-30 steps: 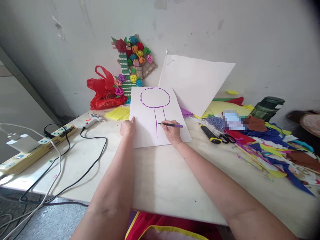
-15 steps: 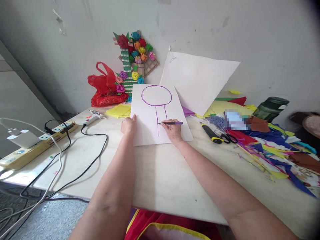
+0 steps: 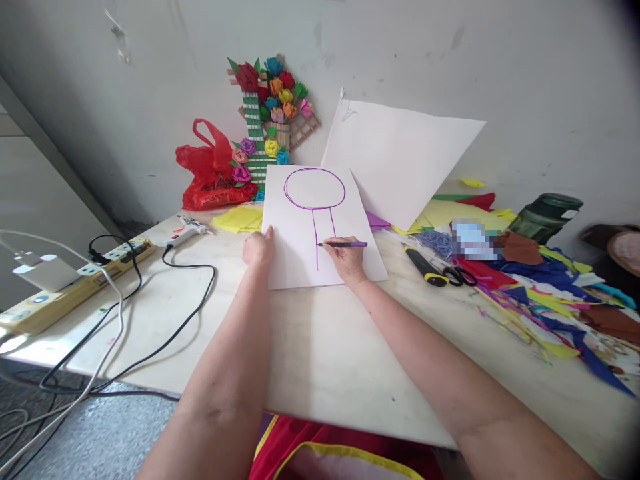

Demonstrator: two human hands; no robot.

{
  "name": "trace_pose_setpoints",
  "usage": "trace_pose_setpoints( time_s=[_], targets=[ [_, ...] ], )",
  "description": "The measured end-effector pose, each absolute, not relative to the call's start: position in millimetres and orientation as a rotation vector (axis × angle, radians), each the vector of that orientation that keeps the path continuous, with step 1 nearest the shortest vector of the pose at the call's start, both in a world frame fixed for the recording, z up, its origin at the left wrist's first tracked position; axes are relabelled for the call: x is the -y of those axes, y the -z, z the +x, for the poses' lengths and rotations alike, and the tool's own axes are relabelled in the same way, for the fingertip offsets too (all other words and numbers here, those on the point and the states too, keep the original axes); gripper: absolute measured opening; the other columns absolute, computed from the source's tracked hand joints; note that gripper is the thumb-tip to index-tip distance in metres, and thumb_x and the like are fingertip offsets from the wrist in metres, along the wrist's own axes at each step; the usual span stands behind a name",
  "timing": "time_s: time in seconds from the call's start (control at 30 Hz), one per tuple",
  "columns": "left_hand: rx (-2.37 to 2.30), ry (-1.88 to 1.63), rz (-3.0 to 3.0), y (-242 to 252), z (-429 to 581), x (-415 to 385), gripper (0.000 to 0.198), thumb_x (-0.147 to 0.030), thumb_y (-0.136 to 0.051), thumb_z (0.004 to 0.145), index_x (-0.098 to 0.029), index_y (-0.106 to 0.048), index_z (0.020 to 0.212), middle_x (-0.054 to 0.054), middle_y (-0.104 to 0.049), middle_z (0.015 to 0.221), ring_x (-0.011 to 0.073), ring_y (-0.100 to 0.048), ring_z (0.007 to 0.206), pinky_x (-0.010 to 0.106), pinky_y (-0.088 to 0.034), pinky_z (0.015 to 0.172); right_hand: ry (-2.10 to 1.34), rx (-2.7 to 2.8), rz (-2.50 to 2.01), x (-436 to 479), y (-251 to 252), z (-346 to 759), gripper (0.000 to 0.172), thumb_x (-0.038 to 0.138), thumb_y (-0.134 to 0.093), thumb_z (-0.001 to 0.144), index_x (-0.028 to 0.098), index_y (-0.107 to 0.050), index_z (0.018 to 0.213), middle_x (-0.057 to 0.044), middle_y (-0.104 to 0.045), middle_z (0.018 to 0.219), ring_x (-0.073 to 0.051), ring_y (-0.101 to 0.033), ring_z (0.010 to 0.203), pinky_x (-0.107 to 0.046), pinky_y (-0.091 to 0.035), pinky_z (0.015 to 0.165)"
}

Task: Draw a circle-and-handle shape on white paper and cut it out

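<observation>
A white board or stiff sheet leans up in front of me, carrying a purple oval with two purple lines running down from it. My left hand grips the sheet's left edge, thumb up along the edge, fingers partly hidden. Between the fingers of my right hand is a purple marker, held level. Its dark tip points left, at or close to the left of the two lines. The lower part of the right line runs behind my right hand.
Right of the sheet lie a utility knife, scissors and coloured scraps. A larger white board leans against the wall. Leftward are a glue gun, a power strip with cables, and a red bag.
The view has shifted slightly. Both hands keep their grips, and the marker tip stays near the left line with hardly any visible movement.
</observation>
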State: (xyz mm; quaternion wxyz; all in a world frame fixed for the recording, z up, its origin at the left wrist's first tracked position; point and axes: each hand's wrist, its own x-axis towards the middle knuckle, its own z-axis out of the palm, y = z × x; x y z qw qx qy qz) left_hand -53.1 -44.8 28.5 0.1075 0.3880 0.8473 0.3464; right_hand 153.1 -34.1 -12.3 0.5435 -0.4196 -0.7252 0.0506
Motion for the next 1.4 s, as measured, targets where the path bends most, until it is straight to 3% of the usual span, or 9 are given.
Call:
trace_pose_setpoints(
  time_s=[1.4],
  targets=[
    [-2.479, -1.008, 1.133, -29.2, -52.8, 45.1, 0.049, -0.053, -0.039, 0.084, -0.016, -0.066, 0.100, 0.019, -0.064, 0.113, 0.0329, -0.056, 0.107, 0.042, -0.044, 0.087, -0.126, 1.754, -1.074, 35.3, 9.3, 154.1, 0.015, 0.034, -0.061, 0.078, 0.023, -0.070, 0.073, -0.002, -0.069, 0.067, -0.019, -0.062, 0.076, -0.036, -0.041, 0.083]
  ],
)
